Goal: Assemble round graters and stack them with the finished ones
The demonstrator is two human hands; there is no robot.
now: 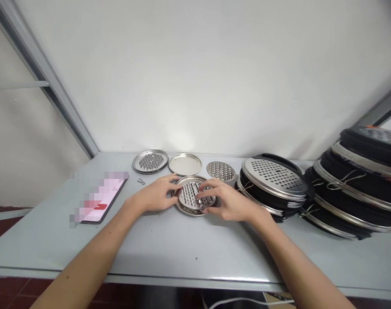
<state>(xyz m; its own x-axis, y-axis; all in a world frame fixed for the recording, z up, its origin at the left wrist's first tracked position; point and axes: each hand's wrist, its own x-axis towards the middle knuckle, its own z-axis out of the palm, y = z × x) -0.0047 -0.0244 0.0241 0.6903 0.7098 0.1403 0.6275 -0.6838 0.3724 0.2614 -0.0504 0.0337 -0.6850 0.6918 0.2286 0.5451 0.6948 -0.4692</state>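
In the head view, a round grater disc [189,195] with raised teeth lies in a shallow round metal tray [193,213], a little tilted. My left hand [158,194] grips the left edge of that tray with its fingertips. From the right, my right hand [227,200] has its curled fingertips on the grater disc, the thumb low near the rim. Behind the hands are a plain shallow metal tray [185,165], another tray with a grater disc [151,162] in it, and a loose grater disc [220,171].
A small wire clip [140,181] lies left of my hands. Further left is a phone [107,199]. On the right stand a stack of grater sets [274,178] and a taller stack [359,184] with wire loops. A white wall [195,77] rises behind the grey table [169,249].
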